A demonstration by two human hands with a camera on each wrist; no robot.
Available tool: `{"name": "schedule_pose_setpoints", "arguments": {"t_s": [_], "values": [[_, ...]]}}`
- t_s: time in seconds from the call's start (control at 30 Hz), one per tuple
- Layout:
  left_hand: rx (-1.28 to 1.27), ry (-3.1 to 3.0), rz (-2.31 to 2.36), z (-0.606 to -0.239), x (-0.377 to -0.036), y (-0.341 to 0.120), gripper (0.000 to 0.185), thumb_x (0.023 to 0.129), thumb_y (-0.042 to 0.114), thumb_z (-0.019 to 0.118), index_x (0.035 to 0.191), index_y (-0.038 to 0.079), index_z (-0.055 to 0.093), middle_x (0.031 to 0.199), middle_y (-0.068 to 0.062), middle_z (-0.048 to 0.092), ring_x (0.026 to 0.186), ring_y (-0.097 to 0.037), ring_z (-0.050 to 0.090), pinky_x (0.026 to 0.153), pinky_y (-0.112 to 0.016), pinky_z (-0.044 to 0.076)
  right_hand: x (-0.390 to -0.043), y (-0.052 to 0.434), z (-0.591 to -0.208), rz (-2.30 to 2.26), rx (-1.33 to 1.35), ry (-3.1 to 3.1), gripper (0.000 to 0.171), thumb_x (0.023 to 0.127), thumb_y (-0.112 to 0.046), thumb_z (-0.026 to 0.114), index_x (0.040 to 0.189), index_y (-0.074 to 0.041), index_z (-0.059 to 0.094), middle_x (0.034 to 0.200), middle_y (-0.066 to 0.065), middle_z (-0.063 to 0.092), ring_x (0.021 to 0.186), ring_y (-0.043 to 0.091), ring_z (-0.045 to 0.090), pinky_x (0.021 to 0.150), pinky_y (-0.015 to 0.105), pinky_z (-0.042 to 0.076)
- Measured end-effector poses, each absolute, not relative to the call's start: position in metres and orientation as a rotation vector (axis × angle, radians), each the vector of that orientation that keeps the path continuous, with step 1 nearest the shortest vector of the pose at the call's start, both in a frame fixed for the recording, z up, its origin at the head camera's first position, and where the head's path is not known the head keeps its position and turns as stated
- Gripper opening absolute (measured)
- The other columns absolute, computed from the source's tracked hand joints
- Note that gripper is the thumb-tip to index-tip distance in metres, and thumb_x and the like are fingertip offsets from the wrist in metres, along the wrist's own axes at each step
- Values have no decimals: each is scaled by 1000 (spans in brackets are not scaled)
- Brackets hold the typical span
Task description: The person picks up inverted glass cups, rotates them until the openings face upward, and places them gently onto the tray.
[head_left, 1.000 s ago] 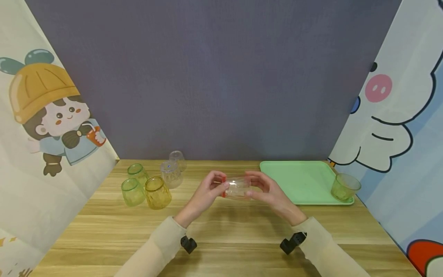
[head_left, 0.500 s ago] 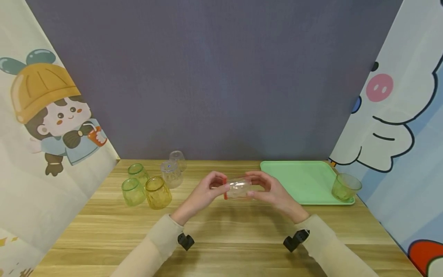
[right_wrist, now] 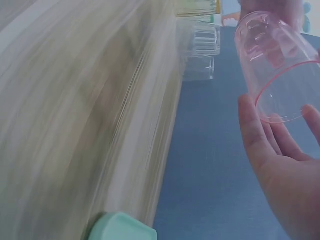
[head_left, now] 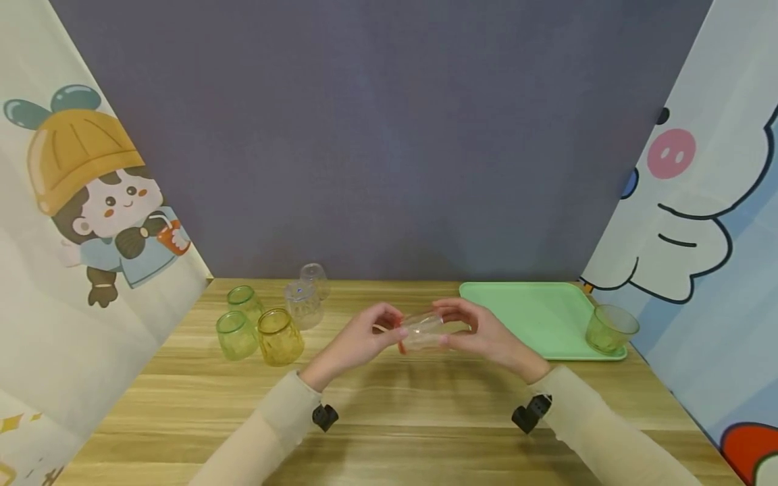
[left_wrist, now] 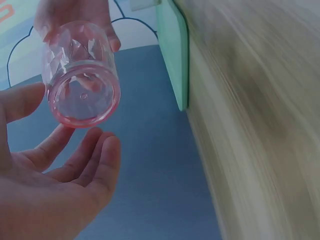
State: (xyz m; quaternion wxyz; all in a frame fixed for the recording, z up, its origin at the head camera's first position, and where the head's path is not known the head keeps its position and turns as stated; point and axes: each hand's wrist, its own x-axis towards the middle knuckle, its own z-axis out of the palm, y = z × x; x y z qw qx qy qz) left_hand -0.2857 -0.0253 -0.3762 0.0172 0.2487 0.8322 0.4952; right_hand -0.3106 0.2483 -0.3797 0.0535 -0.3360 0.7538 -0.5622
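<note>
A clear, pink-tinted drinking glass (head_left: pixel 422 332) is held on its side above the table, between both hands. My left hand (head_left: pixel 365 337) pinches its reddish base end between thumb and fingers. At the opposite end, the thumb and fingers of my right hand (head_left: pixel 483 334) grip the glass near the rim. The left wrist view looks straight at the round base of the pink glass (left_wrist: pixel 84 95), with the left fingers curved below it. In the right wrist view the open mouth of the glass faces the right palm.
On the left stand two green glasses (head_left: pixel 237 335), a yellow glass (head_left: pixel 279 337) and two clear glasses (head_left: pixel 304 305). A light green tray (head_left: pixel 523 314) lies at the back right, with a green-yellow glass (head_left: pixel 610 329) at its right edge. A grey panel (head_left: pixel 389 148) rises behind the table.
The pink glass has tilted slightly, its base end now lower than its rim end. Both hands have shifted a little to the right and keep their hold.
</note>
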Motion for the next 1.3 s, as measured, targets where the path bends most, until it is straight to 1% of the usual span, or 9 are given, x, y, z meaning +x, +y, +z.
{"name": "schedule_pose_setpoints", "arguments": {"t_s": [0.13, 0.33, 0.53, 0.7, 0.83, 0.9, 1.03, 1.13, 1.3], "values": [[795, 2652, 1469, -374, -284, -25, 28, 101, 26, 66, 122, 7, 65, 116, -4, 64, 106, -18, 60, 92, -39, 53, -311, 252, -376, -1644, -1021, 2337, 56, 89, -5, 77, 141, -3, 55, 135, 19, 58, 121, 33, 57, 91, 40, 57], [786, 2760, 1363, -373, -281, -28, 28, 102, 28, 65, 121, 8, 66, 119, -9, 63, 107, -21, 58, 92, -42, 52, -311, 259, -372, -1541, -1009, 2389, 57, 89, -9, 78, 141, -4, 56, 133, 18, 59, 123, 38, 55, 90, 43, 57], [752, 2922, 1205, -370, -277, -36, 25, 102, 32, 63, 120, 14, 67, 118, -4, 63, 109, -23, 58, 93, -44, 50, -311, 267, -371, -1401, -1025, 2464, 57, 90, -15, 78, 141, -6, 55, 136, 14, 58, 125, 37, 53, 89, 39, 56], [734, 3077, 1022, -369, -277, -41, 27, 101, 32, 64, 119, 11, 67, 117, -5, 63, 111, -27, 60, 93, -46, 51, -310, 273, -369, -1323, -1038, 2496, 58, 89, -18, 79, 141, -7, 56, 136, 13, 57, 124, 36, 52, 88, 41, 56], [736, 3146, 906, -367, -276, -47, 30, 101, 31, 64, 120, 8, 67, 120, -8, 63, 115, -28, 60, 98, -47, 49, -308, 277, -366, -1251, -1057, 2507, 61, 89, -20, 79, 142, -4, 54, 136, 14, 56, 123, 36, 50, 85, 43, 57], [751, 3169, 857, -366, -277, -49, 32, 101, 32, 64, 121, 7, 66, 123, -9, 63, 117, -30, 59, 101, -48, 48, -307, 280, -365, -1200, -1075, 2521, 60, 89, -19, 79, 142, -3, 55, 135, 13, 56, 120, 35, 51, 84, 43, 57], [746, 3219, 771, -365, -280, -57, 33, 102, 31, 63, 122, 6, 65, 124, -11, 62, 120, -32, 58, 102, -49, 47, -306, 286, -362, -1094, -1117, 2578, 57, 86, -15, 78, 139, -5, 58, 129, 8, 58, 114, 31, 53, 80, 40, 58], [720, 3258, 707, -364, -281, -64, 33, 101, 30, 64, 123, 6, 65, 124, -12, 63, 119, -33, 58, 100, -49, 48, -305, 290, -360, -1029, -1137, 2625, 56, 84, -13, 78, 137, -8, 60, 125, 6, 59, 111, 27, 53, 79, 40, 58], [736, 3321, 604, -361, -282, -74, 33, 100, 29, 66, 122, 4, 66, 121, -13, 65, 115, -35, 59, 97, -50, 49, -306, 295, -356, -914, -1149, 2662, 58, 84, -14, 80, 137, -7, 60, 117, 3, 57, 106, 19, 50, 77, 38, 57]]}}
